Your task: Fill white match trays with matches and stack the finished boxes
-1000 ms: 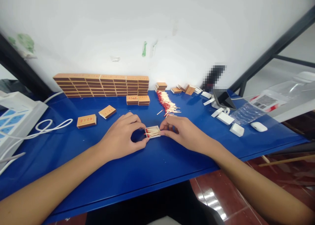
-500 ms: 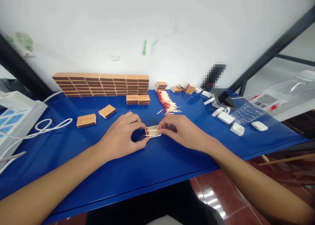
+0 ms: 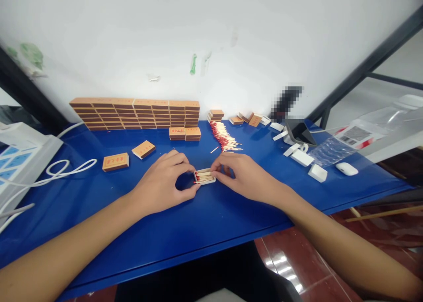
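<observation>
A small white matchbox tray [image 3: 209, 182] lies on the blue table, with red-tipped matches [image 3: 203, 176] lying lengthwise in it, heads to the left. My left hand [image 3: 167, 178] holds the tray's left end between thumb and fingers. One match head pokes out by the left thumb. At the tray's right end, my right hand [image 3: 239, 174] has thumb and index finger pinched together over the match ends; whether a match is between them is hidden. Behind the tray spreads a pile of loose matches [image 3: 224, 136], with a single match [image 3: 214, 150] to its left.
Stacked matchboxes [image 3: 139, 114] line the wall, two short piles [image 3: 185, 134] before them. Two matchboxes [image 3: 115, 162] [image 3: 143, 149] lie left, near a white cable [image 3: 71, 167]. Rightward are more matchboxes [image 3: 254, 119], a phone-like device [image 3: 300, 132], white blocks [image 3: 318, 173] and a plastic bag [image 3: 333, 150].
My right fingertips have shifted slightly at the tray's right end, and the matches in the tray lie a little differently. My left hand stays in place.
</observation>
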Tool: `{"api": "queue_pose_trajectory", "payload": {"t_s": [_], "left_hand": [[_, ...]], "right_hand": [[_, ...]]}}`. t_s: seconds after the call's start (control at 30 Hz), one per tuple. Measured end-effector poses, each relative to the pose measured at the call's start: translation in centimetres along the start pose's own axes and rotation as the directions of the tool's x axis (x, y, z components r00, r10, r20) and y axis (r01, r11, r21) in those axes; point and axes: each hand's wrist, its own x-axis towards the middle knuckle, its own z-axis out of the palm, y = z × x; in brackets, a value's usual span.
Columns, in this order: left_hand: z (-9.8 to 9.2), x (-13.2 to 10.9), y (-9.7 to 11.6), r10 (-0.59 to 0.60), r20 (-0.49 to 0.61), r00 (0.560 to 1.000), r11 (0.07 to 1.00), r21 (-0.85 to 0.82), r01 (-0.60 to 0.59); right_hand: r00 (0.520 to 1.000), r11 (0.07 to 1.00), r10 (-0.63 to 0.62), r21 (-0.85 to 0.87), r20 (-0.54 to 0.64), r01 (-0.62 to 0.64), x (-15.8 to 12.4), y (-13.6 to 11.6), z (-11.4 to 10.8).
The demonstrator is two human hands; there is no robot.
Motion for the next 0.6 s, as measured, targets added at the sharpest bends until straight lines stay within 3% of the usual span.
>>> {"api": "queue_pose_trajectory", "payload": {"t_s": [0.5, 0.6], "left_hand": [[-0.05, 0.02, 0.09, -0.016, 0.018, 1.000, 1.000, 0.010, 0.016], [-0.11, 0.04, 0.12, -0.019, 0.019, 1.000, 1.000, 0.009, 0.018]], "right_hand": [[0.997, 0.997, -0.023, -0.070, -0.070, 0.018, -0.19, 0.11, -0.02], [1.000, 0.996, 0.005, -0.092, -0.028, -0.008, -0.45, -0.09, -0.41]]}}
